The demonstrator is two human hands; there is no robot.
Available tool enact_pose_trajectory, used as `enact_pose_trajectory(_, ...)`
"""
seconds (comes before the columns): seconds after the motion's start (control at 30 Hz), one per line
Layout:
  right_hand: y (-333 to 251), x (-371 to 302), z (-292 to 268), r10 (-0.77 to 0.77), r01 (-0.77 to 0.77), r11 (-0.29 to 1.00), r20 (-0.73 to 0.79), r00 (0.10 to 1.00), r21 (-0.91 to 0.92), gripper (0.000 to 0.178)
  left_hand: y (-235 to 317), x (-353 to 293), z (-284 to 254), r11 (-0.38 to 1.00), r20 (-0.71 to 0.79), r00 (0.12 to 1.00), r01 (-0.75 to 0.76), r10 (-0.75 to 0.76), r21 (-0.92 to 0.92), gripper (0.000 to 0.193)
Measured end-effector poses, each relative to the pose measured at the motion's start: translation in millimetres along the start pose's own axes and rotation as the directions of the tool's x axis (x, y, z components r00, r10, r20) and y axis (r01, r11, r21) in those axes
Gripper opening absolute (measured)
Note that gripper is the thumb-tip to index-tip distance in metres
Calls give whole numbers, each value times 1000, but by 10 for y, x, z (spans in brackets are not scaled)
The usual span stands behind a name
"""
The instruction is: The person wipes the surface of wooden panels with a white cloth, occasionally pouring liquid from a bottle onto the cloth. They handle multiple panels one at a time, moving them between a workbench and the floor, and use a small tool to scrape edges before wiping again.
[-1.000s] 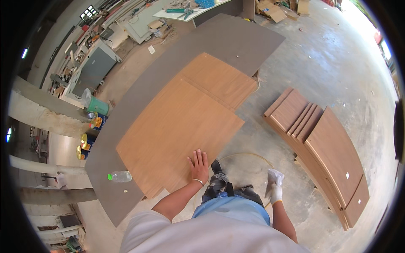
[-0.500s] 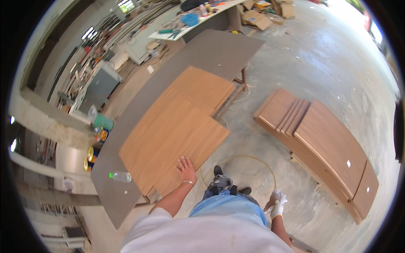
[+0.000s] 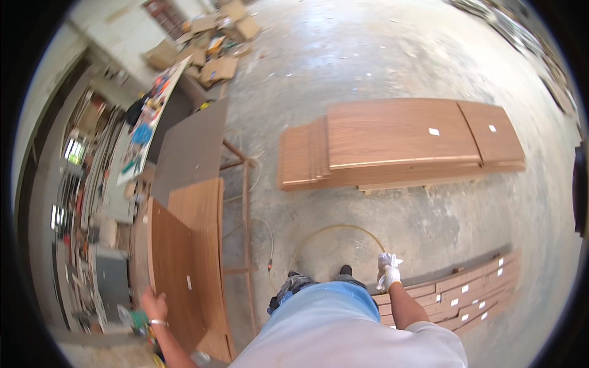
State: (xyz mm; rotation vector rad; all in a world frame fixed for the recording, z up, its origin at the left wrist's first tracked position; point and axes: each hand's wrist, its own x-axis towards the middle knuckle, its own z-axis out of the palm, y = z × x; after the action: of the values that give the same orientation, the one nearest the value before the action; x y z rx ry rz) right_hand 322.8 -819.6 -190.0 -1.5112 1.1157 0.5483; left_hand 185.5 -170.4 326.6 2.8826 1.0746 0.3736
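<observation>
Panel (image 3: 173, 260) stands tilted over the worktop (image 3: 190, 144), its raised edge clamped in your left grip (image 3: 153, 305); your gloved right grip (image 3: 389, 276) is by the hose (image 3: 343, 227), though whether it's closed I cannot tell.

Floor (image 3: 319, 205) lies open at mid-frame, between the upright panel (image 3: 177, 257) blocking lower left and the stack (image 3: 392, 135) at upper right; a hose (image 3: 337, 226) arcs across lower centre, boards (image 3: 469, 297) fill lower right.
</observation>
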Motion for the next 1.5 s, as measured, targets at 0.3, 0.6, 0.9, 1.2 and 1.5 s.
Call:
enact_pose_trajectory(0.3, 311, 489, -287, 128, -103, 970, -101, 987, 220, 39, 1804, 476, -38, 891, 134, 933, -267, 334, -367, 16)
enact_pose_trajectory(0.6, -581, -21, 108, 116, -78, 946, -105, 988, 316, 46, 4110, 1210, 999, 676, 249, 669, -509, 700, -533, 19)
enact_pose_trajectory(0.9, 368, -153, -1110, 463, 348, 380, -502, 731, 857, 30, 7246, 1032, 2670, 216, 121, 189, -639, 974, -738, 25)
enact_pose_trajectory(1.2, 558, -535, -377, 782, 356, 120, -310, 541, 927, 26, 10087, 536, 2760, 164, 183, 28, -585, 983, -794, 23)
enact_pose_trajectory(1.5, -419, 150, -1431, 769, 109, 7, -76, 635, 994, 40, 12599, -617, 2972, 193, 207, 33, -518, 978, -833, 17)
